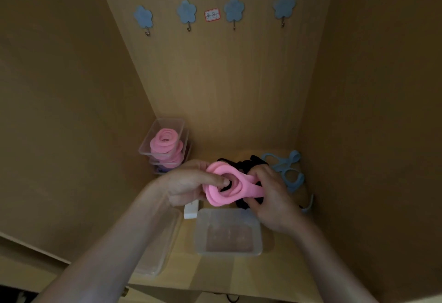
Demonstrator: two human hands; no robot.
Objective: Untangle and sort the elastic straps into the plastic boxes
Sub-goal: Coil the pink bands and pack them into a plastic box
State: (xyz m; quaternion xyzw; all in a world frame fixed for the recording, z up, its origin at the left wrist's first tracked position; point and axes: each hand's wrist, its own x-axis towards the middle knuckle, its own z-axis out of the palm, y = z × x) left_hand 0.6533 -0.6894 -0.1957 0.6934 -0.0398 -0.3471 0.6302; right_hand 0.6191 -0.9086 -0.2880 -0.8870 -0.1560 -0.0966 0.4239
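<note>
Pink strap (230, 191), coiled in loops, hangs just beyond the far rim of the clear box (200, 233). Left hand (189, 183) curls round its left loop, thumb pressed into it; right hand (269, 194) pinches its right end. Black straps (256, 161) lie farther beyond the box, and a blue strap (278, 166) lies beyond it to the right.

Shelf (215, 271): stacked boxes (165, 144) in back-left corner, coiled straps (165, 140) in the top one. Open box (228, 231) front centre, flat box (162, 243) to its left. Left hand (189, 183) and right hand (270, 197) hold a strap (229, 188) above mid-shelf. Strap pile (253, 161) behind them, loose straps (287, 168) by the right wall. Hooks (189, 15) on back wall, label (212, 15) between the middle two.
</note>
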